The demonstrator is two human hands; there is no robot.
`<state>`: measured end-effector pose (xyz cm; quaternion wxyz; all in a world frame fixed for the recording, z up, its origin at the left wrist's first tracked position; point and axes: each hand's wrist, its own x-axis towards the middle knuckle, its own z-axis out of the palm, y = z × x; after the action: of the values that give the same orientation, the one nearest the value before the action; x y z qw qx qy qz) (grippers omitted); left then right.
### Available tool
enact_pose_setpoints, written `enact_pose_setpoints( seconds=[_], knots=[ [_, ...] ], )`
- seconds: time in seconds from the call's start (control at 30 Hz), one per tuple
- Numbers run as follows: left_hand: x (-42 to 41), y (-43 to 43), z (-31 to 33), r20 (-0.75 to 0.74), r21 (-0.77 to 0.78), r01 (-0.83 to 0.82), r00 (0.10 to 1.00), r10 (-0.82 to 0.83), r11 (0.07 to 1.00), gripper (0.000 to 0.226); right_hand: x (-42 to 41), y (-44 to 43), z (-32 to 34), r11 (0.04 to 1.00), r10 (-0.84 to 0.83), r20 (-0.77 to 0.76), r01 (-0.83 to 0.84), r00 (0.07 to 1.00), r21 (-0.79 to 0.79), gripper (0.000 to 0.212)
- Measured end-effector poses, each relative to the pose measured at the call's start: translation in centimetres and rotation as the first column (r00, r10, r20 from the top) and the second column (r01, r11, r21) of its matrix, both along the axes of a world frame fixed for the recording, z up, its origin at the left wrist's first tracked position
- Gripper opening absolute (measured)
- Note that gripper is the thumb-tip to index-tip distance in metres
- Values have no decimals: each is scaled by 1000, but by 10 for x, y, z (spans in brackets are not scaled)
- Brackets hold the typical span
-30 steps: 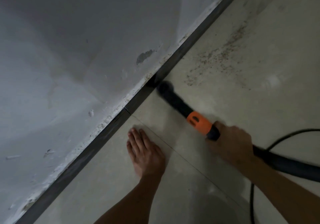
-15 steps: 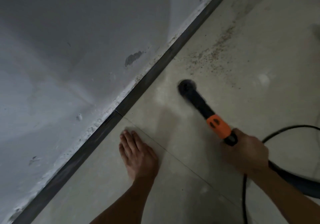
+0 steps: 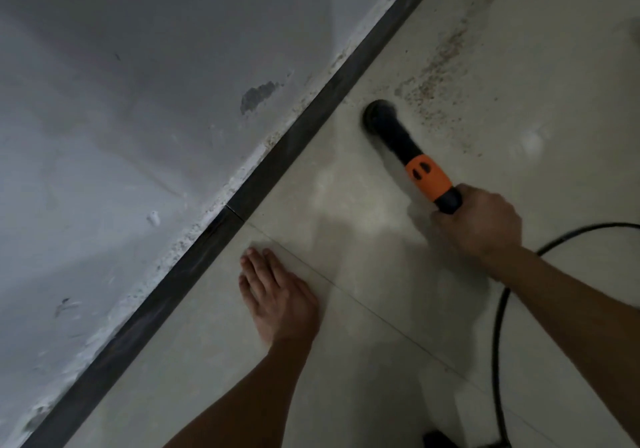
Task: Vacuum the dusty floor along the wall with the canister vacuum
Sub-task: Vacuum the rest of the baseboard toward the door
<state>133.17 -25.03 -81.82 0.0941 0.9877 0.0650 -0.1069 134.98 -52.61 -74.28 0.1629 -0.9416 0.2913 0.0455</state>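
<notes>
My right hand (image 3: 479, 224) grips the black vacuum wand just behind its orange collar (image 3: 428, 178). The wand's round black nozzle (image 3: 381, 116) rests on the pale tiled floor, a short way out from the dark skirting (image 3: 311, 111). Brown dust (image 3: 434, 77) is scattered on the tile just beyond and to the right of the nozzle. My left hand (image 3: 277, 295) lies flat on the floor, fingers straight and pointing toward the wall, holding nothing. The canister itself is out of sight.
A scuffed white wall (image 3: 138, 101) fills the left half above the skirting. A black power cord (image 3: 498, 343) loops over the floor at the right, under my right forearm. A tile joint (image 3: 363, 305) runs diagonally between my hands.
The nozzle was touching the skirting, then pulled away from the wall and slid forward along the floor up to the edge of the dust patch. My left hand stayed planted.
</notes>
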Motion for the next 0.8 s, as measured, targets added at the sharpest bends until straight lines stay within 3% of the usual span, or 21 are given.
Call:
enact_pose_setpoints(
  seconds=[0.1, 0.43, 0.5, 0.63, 0.8],
  knots=[
    [-2, 2, -1, 5, 2, 14, 1000, -14, 1000, 62, -50, 17, -2, 996, 83, -36, -82, 996, 21, 35],
    [-6, 4, -4, 78, -48, 63, 995, -59, 997, 62, -250, -5, 42, 1000, 27, -211, -23, 977, 19, 23],
    [-8, 5, -2, 88, -56, 96, 992, -91, 994, 61, -289, 0, 49, 995, 99, -282, -103, 954, -1, 25],
    [-3, 15, 0, -30, 25, 179, 984, -178, 984, 63, -346, 25, 44, 945, 318, -255, -326, 913, 12, 27],
    [15, 35, 15, -220, 89, 372, 912, -346, 924, 74, -333, 45, 23, 929, 366, -229, -370, 902, 25, 31]
  ],
)
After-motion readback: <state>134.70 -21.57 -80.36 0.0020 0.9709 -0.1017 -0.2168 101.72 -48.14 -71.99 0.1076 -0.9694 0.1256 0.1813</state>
